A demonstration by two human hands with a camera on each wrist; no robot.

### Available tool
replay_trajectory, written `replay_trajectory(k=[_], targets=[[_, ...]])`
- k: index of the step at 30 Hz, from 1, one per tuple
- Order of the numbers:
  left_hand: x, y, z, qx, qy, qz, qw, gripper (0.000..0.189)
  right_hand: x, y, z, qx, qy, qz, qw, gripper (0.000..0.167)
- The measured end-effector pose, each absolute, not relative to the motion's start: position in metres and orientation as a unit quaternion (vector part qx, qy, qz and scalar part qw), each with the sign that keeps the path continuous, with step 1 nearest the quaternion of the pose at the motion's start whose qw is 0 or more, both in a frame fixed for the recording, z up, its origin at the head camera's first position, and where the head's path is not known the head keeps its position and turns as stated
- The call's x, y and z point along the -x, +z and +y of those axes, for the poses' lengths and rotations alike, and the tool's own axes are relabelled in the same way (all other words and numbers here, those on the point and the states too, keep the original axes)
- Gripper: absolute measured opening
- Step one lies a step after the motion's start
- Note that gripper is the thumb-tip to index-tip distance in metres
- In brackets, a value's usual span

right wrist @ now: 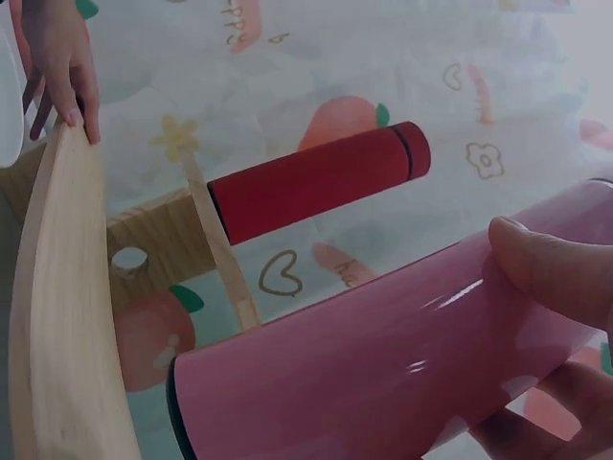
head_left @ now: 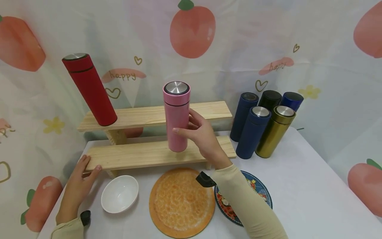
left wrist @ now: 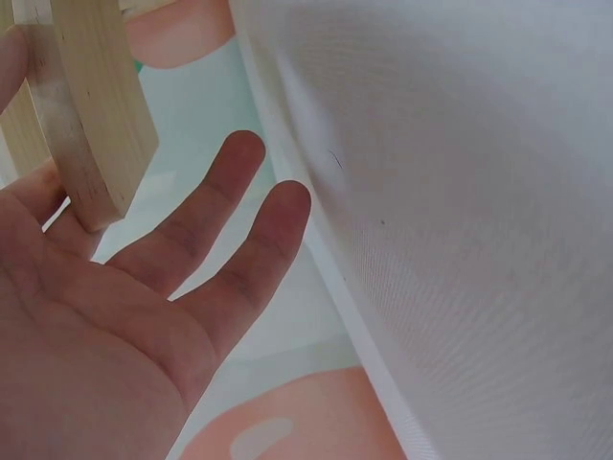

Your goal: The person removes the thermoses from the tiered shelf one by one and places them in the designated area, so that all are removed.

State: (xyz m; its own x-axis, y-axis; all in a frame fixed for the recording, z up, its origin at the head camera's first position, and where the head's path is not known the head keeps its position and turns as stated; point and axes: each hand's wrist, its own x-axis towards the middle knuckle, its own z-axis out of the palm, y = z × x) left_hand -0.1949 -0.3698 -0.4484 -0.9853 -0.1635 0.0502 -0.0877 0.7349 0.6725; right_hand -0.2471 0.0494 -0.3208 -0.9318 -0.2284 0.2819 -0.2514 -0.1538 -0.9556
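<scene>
My right hand grips a pink thermos flask with a silver lid, thumb on one side and fingers round the other. In the head view the flask is upright in front of the two-step wooden rack; the right wrist view shows its base apart from the lower board. With thumb and some fingers my left hand pinches the left end of the lower board; two other fingers stretch free in the left wrist view. A red thermos flask stands at the left of the upper board.
Several flasks stand together at the right, among them a blue one and a gold one. In front of the rack are a white bowl, a round bread-patterned mat and a patterned plate, partly under my right sleeve.
</scene>
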Motion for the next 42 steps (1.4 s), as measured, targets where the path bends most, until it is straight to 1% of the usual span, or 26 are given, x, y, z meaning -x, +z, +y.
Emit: replay_trajectory(k=[6,12,16,29,35,42], targets=[[0.197,-0.448,-0.372,-0.063,-0.364,-0.928,0.055,0.09,0.236,-0.323,0.069,-0.182,0.729,-0.659,-0.003,0.074],[0.196,-0.446,-0.37,-0.059,-0.361,-0.929,0.055,0.088,0.224,-0.326,0.091,-0.166,0.714,-0.68,0.002,0.075],[0.196,-0.445,-0.371,-0.054,-0.356,-0.931,0.065,0.086,0.219,-0.328,0.104,-0.157,0.703,-0.694,0.011,0.073],[0.197,-0.453,-0.371,-0.052,-0.357,-0.93,0.074,0.087,0.206,-0.333,0.145,-0.125,0.685,-0.714,0.069,0.07],[0.198,-0.452,-0.37,-0.064,-0.362,-0.928,0.059,0.089,0.2,-0.325,0.161,-0.111,0.684,-0.715,0.088,0.066],[0.196,-0.45,-0.37,-0.067,-0.358,-0.93,0.056,0.089,0.191,-0.313,0.183,-0.088,0.686,-0.713,0.115,0.068]])
